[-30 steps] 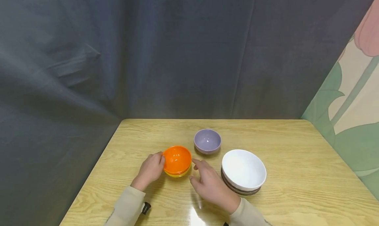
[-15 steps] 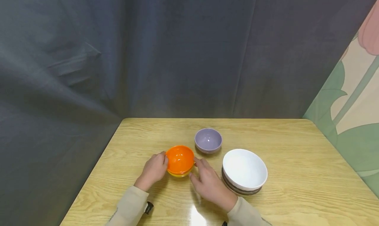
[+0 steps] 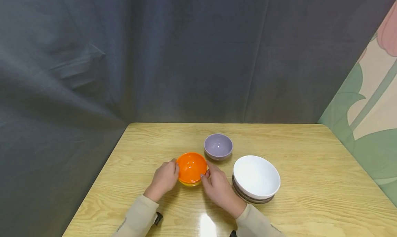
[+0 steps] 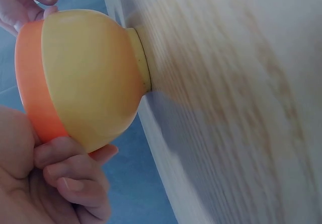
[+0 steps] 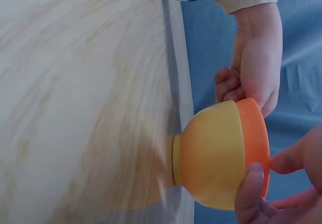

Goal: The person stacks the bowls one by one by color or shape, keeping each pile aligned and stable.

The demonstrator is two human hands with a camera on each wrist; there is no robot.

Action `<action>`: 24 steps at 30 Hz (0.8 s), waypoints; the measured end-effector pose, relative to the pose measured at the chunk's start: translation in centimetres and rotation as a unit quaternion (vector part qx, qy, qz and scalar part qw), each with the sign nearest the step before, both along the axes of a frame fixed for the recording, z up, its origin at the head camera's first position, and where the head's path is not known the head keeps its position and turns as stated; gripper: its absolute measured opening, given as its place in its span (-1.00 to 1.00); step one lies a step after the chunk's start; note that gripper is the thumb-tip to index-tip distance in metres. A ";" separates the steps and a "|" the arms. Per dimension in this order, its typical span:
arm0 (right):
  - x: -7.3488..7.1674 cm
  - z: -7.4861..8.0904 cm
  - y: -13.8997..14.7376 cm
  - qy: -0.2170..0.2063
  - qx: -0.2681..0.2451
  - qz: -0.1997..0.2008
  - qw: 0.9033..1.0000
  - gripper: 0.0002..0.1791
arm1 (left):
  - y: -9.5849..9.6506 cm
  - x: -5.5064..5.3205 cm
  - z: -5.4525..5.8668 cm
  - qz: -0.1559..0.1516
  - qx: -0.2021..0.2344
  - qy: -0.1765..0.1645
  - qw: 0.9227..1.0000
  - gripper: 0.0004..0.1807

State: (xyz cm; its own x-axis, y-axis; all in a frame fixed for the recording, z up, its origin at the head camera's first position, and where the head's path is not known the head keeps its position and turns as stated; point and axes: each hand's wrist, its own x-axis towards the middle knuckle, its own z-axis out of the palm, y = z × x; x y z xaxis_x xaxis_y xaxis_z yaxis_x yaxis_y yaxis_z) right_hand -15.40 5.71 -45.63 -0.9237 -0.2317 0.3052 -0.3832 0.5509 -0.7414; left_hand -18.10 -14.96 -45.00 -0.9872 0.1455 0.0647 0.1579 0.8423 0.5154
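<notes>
An orange bowl (image 3: 191,167) sits nested in a yellow bowl (image 4: 95,68), whose foot meets the wooden table in the left wrist view. On the left side, my left hand (image 3: 165,177) grips the orange bowl's rim, its fingers curled against the outer wall. My right hand (image 3: 219,188) is at the opposite side, with thumb and fingers on the orange rim. In the right wrist view, the right thumb (image 5: 250,186) lies along the orange band (image 5: 254,133) that shows above the yellow wall.
Just behind the nested pair stands a purple bowl (image 3: 218,146). A large white bowl (image 3: 256,176) rests tilted on dark brown rims (image 3: 252,199), right of my right hand. A dark curtain (image 3: 198,57) hangs behind the wooden table (image 3: 310,161).
The nested orange and yellow bowls have shifted slightly right, with my left hand following. My right hand has closed in from beside the bowls onto the orange rim.
</notes>
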 end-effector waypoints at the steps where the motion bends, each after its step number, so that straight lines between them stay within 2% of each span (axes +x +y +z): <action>1: 0.0 0.1 0.0 -0.004 -0.006 0.000 1.000 -0.44 | 0.0 0.0 0.0 0.002 0.000 -0.002 1.000 -0.60; 16: -0.2 0.2 -0.1 -0.030 -0.031 -0.017 0.999 -0.44 | 0.1 0.0 0.1 0.000 -0.003 0.004 1.000 -0.76; 24: -0.7 0.1 0.1 -0.042 -0.021 -0.024 0.999 -0.51 | 0.0 -0.1 0.0 -0.001 0.019 0.000 1.000 -0.71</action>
